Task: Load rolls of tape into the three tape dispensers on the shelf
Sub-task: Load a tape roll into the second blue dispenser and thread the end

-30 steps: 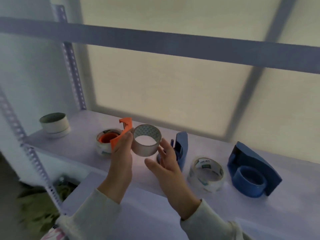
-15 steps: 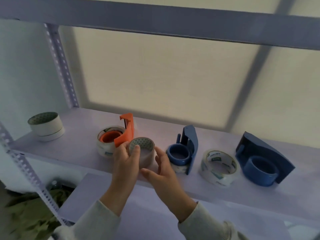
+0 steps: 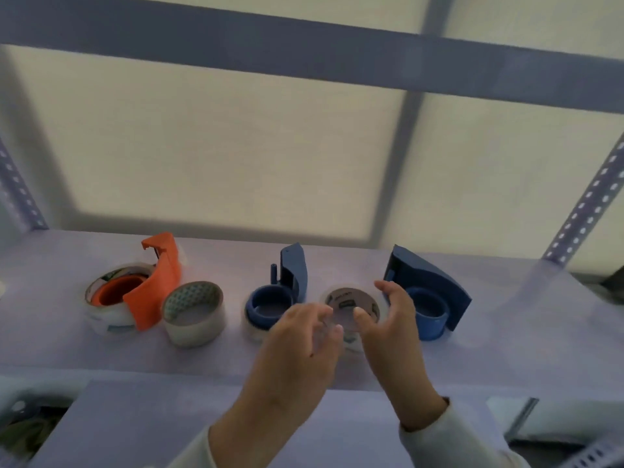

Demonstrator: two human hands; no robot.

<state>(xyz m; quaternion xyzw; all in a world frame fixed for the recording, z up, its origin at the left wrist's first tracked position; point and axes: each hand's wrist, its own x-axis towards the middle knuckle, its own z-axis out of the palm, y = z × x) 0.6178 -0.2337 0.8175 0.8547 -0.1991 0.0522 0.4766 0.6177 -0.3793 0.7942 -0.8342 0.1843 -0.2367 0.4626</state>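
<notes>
**Both hands at the clear roll**

On the shelf, left to right: loaded orange dispenser, loose roll, middle blue dispenser, clear roll flanked by left hand and right hand, grips released; right blue dispenser.

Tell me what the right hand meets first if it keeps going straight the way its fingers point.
Most likely the clear tape roll lying flat just ahead: the right hand is open, its fingers curved around the roll's right side. Past that stands the large blue dispenser. Depth is unclear, so contact may already be starting.
</notes>
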